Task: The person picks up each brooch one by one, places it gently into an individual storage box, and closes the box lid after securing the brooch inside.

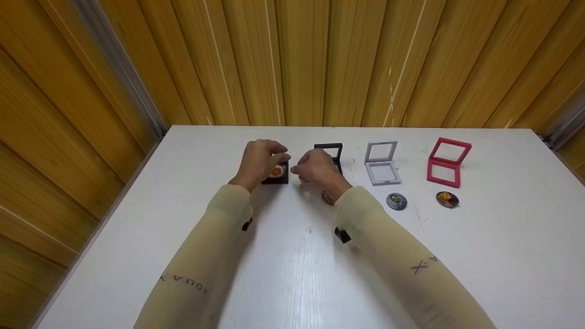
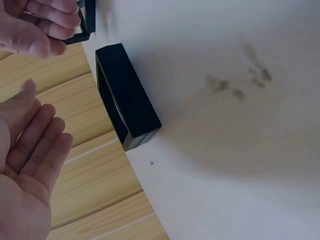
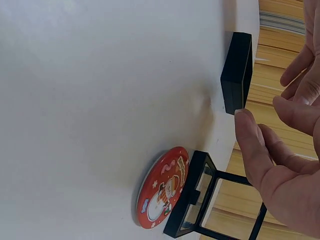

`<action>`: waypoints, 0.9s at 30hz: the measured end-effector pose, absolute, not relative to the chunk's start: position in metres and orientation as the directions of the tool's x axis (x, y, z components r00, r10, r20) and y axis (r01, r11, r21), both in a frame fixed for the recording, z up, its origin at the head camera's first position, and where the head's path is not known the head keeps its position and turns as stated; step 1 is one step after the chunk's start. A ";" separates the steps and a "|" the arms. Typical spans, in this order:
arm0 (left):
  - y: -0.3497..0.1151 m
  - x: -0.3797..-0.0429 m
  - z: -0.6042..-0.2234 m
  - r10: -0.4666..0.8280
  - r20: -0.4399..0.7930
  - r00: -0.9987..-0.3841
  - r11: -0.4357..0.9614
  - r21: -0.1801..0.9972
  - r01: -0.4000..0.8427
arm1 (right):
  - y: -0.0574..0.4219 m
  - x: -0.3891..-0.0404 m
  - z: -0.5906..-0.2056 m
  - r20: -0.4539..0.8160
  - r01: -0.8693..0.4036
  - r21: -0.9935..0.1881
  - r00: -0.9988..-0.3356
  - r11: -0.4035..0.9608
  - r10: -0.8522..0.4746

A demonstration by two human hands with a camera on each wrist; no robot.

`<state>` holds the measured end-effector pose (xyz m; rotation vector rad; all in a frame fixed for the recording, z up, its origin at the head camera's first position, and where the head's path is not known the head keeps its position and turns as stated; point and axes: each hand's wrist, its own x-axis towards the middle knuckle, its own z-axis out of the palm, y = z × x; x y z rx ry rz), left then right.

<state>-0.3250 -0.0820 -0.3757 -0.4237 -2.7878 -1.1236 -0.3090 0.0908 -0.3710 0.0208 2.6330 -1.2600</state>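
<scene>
A closed black display case (image 1: 275, 181) with an orange-and-white round piece (image 1: 276, 172) inside lies left of centre. My left hand (image 1: 258, 161) hovers over its far left side; in the left wrist view its fingers are extended and hold nothing. Just right of that case is my right hand (image 1: 316, 167), fingers loosely bent with nothing between them. Whether its fingertips touch the case's corner, I cannot tell. Behind the right hand stands an opened black case (image 1: 328, 146), partly covered. A red round badge (image 3: 165, 190) with a cartoon picture lies before it, partly hidden by the right wrist in the head view.
Farther right, an opened pale grey case (image 1: 383, 173) and an opened red case (image 1: 443, 176) stand in a row. A bluish badge (image 1: 396, 201) and a dark yellow-patterned badge (image 1: 447, 199) lie in front of them. The white table (image 1: 292, 274) backs onto a wood-patterned wall.
</scene>
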 end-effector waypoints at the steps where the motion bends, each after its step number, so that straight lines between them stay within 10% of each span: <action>1: -0.081 -0.326 -0.375 0.222 0.203 -0.954 0.688 0.660 0.301 | 0.092 -0.309 -0.371 -0.207 0.110 -0.768 -0.975 0.631 -0.081; 16: -0.062 -0.331 -0.379 0.235 0.218 -0.947 0.663 0.676 0.320 | 0.112 -0.309 -0.357 -0.209 0.149 -0.868 -0.975 0.473 -0.077; 27: -0.041 -0.335 -0.377 0.228 0.225 -0.947 0.624 0.713 0.320 | 0.136 -0.303 -0.361 -0.154 0.088 -0.799 -0.986 0.595 -0.062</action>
